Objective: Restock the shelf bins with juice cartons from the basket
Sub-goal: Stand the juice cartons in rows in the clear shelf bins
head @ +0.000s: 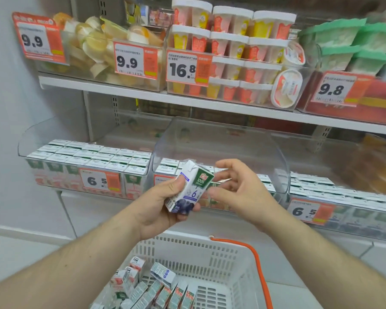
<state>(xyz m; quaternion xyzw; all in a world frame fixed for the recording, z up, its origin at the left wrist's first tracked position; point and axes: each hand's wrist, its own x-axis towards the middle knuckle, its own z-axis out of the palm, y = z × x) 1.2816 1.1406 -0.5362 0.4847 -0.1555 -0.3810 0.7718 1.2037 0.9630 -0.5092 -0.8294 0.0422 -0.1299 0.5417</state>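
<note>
Carton labels in the basket (232, 259) below my hands too blurry to read; left hand (158, 204) grips a tilted juice carton (191, 189), right hand (239, 188) beside it, fingers loose, empty.

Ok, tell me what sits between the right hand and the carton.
Nothing: head view shows a bare gap between the open right hand and the carton, held in the left hand.

Two hands (163, 204), one held carton (188, 189), one basket (232, 259), three "6.5" tags (99, 180).
</note>
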